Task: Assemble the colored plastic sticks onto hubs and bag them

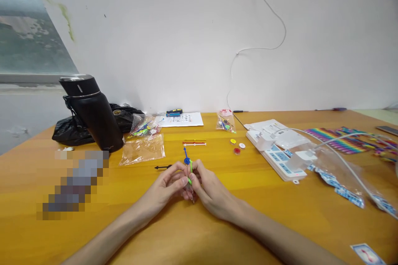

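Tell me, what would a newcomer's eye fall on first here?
Probably the big black water bottle, standing toward the left of the yellowish-brown table. Next, likely, the left hand and right hand, meeting at the centre around a bright green piece, with a blue arrow just beyond. To the right, a white power strip with chargers plugged in sits before a rainbow-striped spread.

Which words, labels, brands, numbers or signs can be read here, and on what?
No text is legible.
White sheet: dark marks, too small to read.
Power strip: blue labels, too blurred.
Blue-and-white strips: markings too blurred.
Black bottle: tiny mark near the base, too small.
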`<state>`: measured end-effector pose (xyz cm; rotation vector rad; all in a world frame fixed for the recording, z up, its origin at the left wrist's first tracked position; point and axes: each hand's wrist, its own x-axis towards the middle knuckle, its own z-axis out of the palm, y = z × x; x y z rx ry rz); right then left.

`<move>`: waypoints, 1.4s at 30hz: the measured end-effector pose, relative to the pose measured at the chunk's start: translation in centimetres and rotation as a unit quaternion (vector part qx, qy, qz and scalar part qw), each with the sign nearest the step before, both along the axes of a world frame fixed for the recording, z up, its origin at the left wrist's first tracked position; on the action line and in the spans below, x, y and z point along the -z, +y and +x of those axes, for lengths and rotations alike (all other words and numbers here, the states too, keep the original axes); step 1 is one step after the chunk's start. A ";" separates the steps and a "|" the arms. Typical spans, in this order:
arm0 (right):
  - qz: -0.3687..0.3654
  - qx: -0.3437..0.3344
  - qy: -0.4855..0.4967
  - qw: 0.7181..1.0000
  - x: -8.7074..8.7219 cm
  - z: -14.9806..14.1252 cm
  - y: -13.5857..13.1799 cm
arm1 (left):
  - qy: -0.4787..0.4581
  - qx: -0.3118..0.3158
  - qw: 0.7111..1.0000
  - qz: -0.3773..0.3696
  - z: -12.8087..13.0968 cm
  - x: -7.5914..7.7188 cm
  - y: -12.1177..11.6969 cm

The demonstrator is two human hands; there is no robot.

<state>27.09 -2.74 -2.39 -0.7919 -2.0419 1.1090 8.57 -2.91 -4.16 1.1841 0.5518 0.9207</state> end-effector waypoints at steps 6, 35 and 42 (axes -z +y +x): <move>-0.094 -0.024 0.095 0.991 0.4 -0.6 -0.2 | -0.020 0.004 1.000 -0.013 0.4 0.0 -0.4; -0.085 0.165 0.065 0.980 0.6 -1.8 -1.8 | 0.008 -0.044 0.999 0.006 1.5 0.0 -1.6; -0.090 0.194 0.061 0.975 1.8 -1.7 -1.7 | 0.003 -0.044 0.999 -0.012 1.7 -0.2 -1.8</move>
